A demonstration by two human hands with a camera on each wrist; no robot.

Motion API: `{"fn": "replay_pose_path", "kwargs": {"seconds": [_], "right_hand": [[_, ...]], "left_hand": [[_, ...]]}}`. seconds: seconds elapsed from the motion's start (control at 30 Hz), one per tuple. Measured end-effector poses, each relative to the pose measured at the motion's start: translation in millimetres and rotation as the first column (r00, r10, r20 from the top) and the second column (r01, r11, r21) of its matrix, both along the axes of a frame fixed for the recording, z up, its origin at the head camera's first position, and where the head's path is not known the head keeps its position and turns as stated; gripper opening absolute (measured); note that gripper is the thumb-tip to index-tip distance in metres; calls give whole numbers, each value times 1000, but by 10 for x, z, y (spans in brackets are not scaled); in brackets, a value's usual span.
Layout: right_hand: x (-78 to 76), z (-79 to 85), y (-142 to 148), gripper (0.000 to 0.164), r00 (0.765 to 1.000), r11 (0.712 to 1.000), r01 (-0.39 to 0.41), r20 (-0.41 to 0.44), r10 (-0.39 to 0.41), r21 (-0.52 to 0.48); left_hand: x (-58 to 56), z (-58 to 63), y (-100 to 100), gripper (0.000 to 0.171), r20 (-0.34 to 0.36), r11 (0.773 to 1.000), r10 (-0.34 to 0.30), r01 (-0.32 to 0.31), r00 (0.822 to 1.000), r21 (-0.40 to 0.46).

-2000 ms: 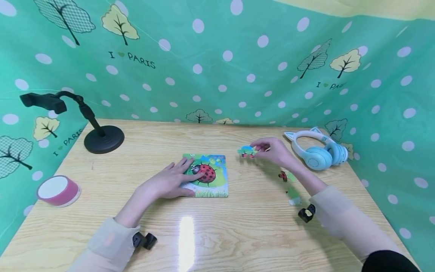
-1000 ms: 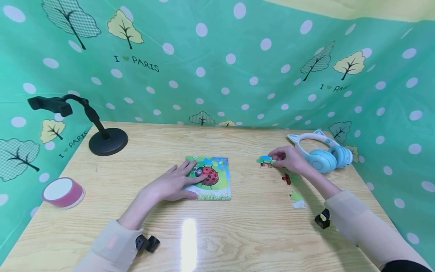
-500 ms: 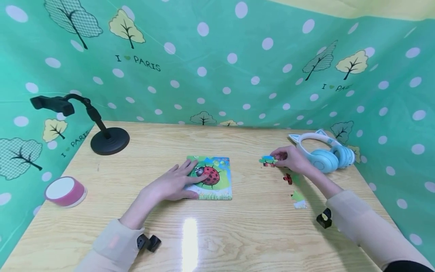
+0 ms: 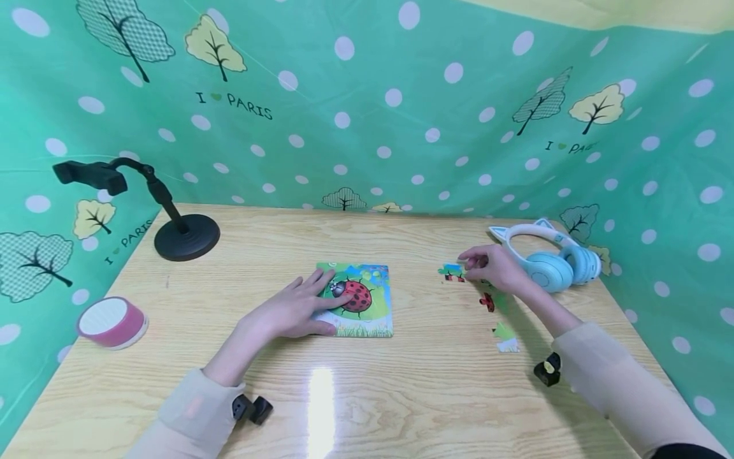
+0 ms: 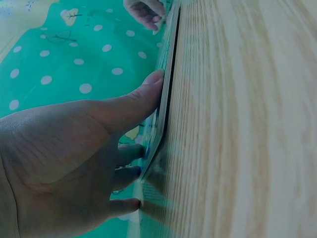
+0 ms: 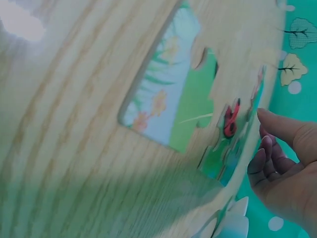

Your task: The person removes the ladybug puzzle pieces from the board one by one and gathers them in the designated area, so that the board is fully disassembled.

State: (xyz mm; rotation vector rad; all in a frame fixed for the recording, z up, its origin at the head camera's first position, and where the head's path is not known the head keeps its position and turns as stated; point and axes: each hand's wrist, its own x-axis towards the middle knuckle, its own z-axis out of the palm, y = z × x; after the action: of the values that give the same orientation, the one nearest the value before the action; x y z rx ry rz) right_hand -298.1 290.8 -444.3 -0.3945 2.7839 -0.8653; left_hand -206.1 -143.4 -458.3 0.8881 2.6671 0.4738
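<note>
In the head view, my left hand (image 4: 295, 309) lies with spread fingers on a square ladybug puzzle board (image 4: 367, 322). The left wrist view shows the thumb resting along the edge of the board (image 5: 166, 99). To the right, my right hand (image 4: 496, 266) pinches the near edge of a blue, green and red puzzle piece (image 4: 451, 271) low at the table. Its fingertips are partly hidden. Nearer to me lie a green piece with a red part (image 4: 487, 302) and a green and white corner piece (image 4: 507, 338), large in the right wrist view.
Blue cat-ear headphones (image 4: 547, 264) lie just beyond my right hand. A black stand (image 4: 186, 236) is at the back left, with a pink and white round container (image 4: 111, 322) nearer. A polka-dot cloth (image 4: 395, 153) hangs behind the wooden table (image 4: 395, 408).
My right hand has carried the blue, green and red puzzle piece to the right and down beside the other pieces. The left hand has stayed on the board.
</note>
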Motion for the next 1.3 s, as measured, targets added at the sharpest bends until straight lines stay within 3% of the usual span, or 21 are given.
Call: {"fn": "replay_pose_path", "kwargs": {"seconds": [0.47, 0.8, 1.3], "right_hand": [[47, 149, -330, 29, 982, 985, 125, -125, -140, -119], [73, 180, -646, 31, 983, 951, 130, -87, -161, -281], [171, 166, -1160, 33, 992, 913, 103, -27, -124, -395]], "left_hand": [[-3, 5, 13, 66, -8, 1000, 13, -13, 1000, -7], [-38, 8, 34, 93, 7, 997, 54, -53, 999, -50], [-34, 16, 22, 94, 42, 995, 89, -87, 995, -53]]}}
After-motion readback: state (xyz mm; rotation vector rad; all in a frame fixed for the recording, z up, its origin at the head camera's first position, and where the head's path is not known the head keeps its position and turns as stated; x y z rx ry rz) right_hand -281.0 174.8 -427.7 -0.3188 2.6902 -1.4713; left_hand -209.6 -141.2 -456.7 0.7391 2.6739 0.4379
